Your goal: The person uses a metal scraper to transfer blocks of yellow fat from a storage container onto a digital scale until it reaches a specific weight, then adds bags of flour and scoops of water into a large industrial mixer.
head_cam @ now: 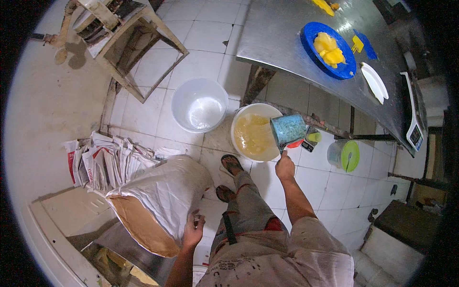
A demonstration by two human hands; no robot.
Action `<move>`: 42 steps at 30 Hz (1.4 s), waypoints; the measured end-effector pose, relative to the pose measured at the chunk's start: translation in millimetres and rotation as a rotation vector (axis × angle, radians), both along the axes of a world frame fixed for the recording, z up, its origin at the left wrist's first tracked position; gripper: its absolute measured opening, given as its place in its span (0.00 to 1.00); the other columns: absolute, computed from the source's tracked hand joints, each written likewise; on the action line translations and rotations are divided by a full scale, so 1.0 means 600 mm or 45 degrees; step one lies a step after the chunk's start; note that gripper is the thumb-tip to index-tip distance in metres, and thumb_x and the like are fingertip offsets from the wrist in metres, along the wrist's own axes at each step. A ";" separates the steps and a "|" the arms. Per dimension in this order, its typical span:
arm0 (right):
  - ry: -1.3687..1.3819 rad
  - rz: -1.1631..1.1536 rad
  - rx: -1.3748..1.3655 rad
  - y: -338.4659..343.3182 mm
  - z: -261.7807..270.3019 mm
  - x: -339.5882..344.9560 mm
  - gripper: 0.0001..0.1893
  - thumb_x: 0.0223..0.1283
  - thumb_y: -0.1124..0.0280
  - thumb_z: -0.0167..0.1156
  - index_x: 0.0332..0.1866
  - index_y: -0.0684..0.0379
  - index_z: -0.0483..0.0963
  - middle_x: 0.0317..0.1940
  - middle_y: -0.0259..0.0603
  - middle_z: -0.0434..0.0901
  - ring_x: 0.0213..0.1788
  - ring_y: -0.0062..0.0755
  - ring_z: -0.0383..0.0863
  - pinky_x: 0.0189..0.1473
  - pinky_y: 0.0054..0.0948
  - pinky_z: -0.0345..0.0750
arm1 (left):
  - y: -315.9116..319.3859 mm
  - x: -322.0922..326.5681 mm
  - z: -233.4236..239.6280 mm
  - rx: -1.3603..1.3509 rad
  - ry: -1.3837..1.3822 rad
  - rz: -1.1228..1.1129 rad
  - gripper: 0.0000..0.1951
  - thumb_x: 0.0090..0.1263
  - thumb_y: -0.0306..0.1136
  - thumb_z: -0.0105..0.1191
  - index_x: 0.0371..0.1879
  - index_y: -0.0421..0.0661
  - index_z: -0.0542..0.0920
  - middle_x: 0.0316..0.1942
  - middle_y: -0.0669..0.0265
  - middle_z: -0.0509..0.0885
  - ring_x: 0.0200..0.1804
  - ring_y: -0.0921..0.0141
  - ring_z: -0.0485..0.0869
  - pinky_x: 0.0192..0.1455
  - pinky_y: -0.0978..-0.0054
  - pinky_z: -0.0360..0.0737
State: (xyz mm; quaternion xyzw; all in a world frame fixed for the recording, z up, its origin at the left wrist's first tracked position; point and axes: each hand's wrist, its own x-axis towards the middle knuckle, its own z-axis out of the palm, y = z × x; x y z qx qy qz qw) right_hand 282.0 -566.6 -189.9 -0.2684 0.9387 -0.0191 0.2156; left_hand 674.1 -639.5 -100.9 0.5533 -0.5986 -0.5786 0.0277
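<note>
My right hand (285, 167) grips the handle of a turquoise dipper with a speckled side (289, 128). The dipper is tilted over a white plastic bucket (266, 155), and a pale stream runs from its mouth into yellowish liquid (251, 134). Down by my left thigh, my left hand (193, 229) has its fingers loosely curled and apart, with nothing visible in them. It is beside a large white sack with a brown paper lining (161, 190); whether it touches the sack cannot be made out. Left of the liquid sits a second, translucent bucket (199, 107).
A steel table (279, 39) carries a blue plate (308, 39) of yellow fat-like lumps and a digital scale (415, 134). Under its edge are a small scale (307, 145) and a green-lidded tub (350, 156). Folded sacks (111, 163) and a metal-framed stand (143, 53) are leftward.
</note>
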 end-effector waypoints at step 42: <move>-0.302 1.313 -0.186 -0.500 -0.457 0.077 0.15 0.48 0.70 0.55 0.42 0.67 0.75 0.40 0.55 0.78 0.43 0.52 0.77 0.48 0.42 0.73 | 0.157 -0.030 -0.078 0.662 -0.358 0.675 0.20 0.68 0.42 0.47 0.55 0.46 0.71 0.35 0.60 0.85 0.38 0.65 0.83 0.43 0.68 0.77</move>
